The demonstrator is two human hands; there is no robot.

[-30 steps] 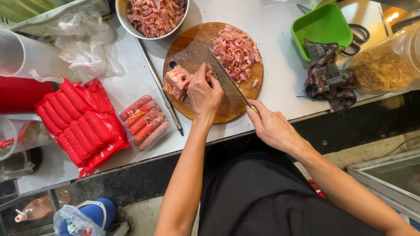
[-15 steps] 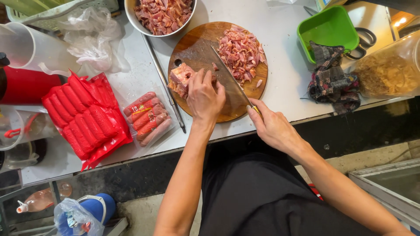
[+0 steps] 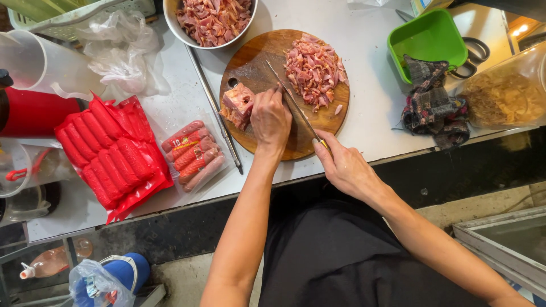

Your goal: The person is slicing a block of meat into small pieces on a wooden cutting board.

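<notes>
My left hand [image 3: 271, 119] presses down on a block of pink meat [image 3: 237, 104] at the left of a round wooden cutting board [image 3: 267, 51]. My right hand [image 3: 344, 167] grips the handle of a long knife [image 3: 291, 102] whose blade lies edge-on just right of my left fingers. A heap of chopped meat pieces [image 3: 314, 69] lies on the right half of the board. A white bowl [image 3: 211, 20] holding more chopped meat stands beyond the board.
Left of the board lie a clear pack of sausages [image 3: 192, 154], a red pack of sausages [image 3: 111, 154] and a metal rod [image 3: 215, 108]. A green tub [image 3: 427, 41], scissors [image 3: 473, 57], a dark cloth [image 3: 433, 111] and a bag of dried shreds [image 3: 500, 96] sit right.
The knife blade has swung closer to my left fingers against the meat block. The camera view has shifted slightly; both hands stay at the board.
</notes>
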